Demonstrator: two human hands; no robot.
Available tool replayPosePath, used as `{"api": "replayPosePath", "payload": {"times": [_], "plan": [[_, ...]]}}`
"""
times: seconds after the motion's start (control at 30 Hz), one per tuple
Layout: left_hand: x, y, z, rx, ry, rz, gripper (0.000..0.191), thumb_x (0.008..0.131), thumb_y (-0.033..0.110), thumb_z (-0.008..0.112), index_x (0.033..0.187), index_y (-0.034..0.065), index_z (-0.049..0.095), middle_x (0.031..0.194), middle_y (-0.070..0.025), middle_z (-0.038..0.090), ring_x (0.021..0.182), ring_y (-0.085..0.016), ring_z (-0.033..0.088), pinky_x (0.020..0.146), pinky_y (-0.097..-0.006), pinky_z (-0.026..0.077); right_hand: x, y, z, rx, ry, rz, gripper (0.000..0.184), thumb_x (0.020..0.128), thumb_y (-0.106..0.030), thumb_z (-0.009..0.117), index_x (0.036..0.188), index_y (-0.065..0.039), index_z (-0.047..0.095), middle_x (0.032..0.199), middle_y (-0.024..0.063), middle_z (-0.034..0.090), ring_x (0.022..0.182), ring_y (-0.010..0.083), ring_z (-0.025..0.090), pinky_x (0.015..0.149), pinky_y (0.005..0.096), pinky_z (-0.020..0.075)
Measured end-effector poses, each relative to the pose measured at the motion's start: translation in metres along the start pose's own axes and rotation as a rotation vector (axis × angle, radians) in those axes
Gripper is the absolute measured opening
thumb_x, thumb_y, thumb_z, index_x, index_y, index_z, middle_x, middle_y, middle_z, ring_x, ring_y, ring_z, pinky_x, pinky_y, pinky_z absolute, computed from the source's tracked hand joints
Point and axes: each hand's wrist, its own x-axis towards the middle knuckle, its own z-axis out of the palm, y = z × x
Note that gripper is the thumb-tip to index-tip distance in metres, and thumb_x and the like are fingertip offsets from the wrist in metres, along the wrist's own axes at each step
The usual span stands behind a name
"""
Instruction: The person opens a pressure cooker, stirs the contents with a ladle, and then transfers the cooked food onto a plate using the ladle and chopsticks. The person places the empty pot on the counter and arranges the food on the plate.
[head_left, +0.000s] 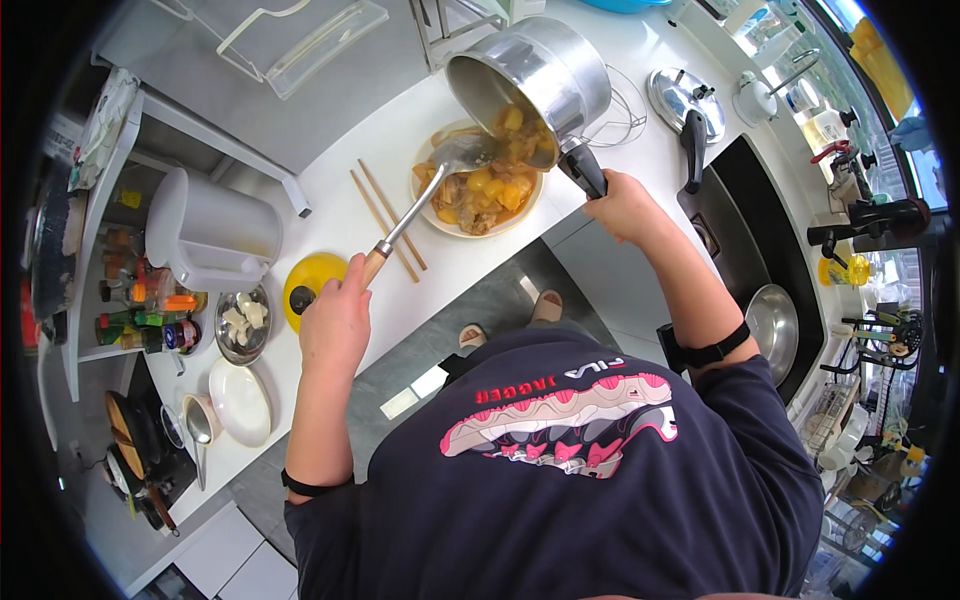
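My right hand (628, 206) grips the black handle of a silver pressure cooker pot (551, 71), which is tipped on its side with its mouth facing left. Braised food with yellow chunks (517, 124) lies at the pot's lower lip, above a round plate (541, 196) heaped with similar food in brown sauce. In my left hand (337, 319) is the wooden handle of a metal ladle (411, 217). The ladle's bowl reaches to the pot's mouth over the plate and partly hides the food there.
Wooden chopsticks (386, 221) lie left of the plate; a yellow lid (319, 274) is beside my left hand. A wire rack (619, 112) and the pressure cooker lid (686, 105) sit behind my right hand. The sink (739, 225) is at right, a white oval dish (240, 401) at left.
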Motion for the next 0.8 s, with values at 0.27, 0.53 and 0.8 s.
{"api": "replayPosePath", "payload": {"times": [0.27, 0.53, 0.8], "plan": [[-0.008, -0.005, -0.009, 0.166, 0.011, -0.077, 0.044, 0.09, 0.015, 0.053, 0.134, 0.0153, 0.047, 0.086, -0.0146, 0.06, 0.071, -0.031, 0.064, 0.06, -0.0443, 0.051, -0.004, 0.003, -0.007, 0.086, -0.007, -0.012, 0.018, 0.078, -0.01, 0.064, 0.09, -0.003, 0.053, 0.055, 0.0014, 0.046, 0.042, 0.0127, 0.045, 0.038, 0.0301, 0.0384], [-0.008, -0.023, -0.006, -0.216, 0.093, -0.051, 0.047, 0.086, 0.015, 0.06, 0.131, 0.0118, 0.051, 0.092, -0.0186, 0.063, 0.078, -0.036, 0.063, 0.07, -0.0429, 0.051, -0.017, -0.001, -0.009, 0.123, -0.044, -0.024, 0.018, 0.077, -0.012, 0.064, 0.09, -0.005, 0.053, 0.056, 0.0013, 0.046, 0.043, 0.0125, 0.044, 0.039, 0.0301, 0.0371], [-0.009, -0.027, -0.008, -0.432, 0.232, 0.041, 0.045, 0.084, 0.013, 0.062, 0.128, 0.0107, 0.054, 0.096, -0.0193, 0.064, 0.08, -0.036, 0.062, 0.072, -0.0426, 0.049, -0.02, -0.002, 0.008, -0.07, 0.013, -0.172, 0.021, 0.078, -0.013, 0.062, 0.094, -0.002, 0.056, 0.062, 0.0061, 0.052, 0.047, 0.017, 0.051, 0.044, 0.033, 0.0437]]}}
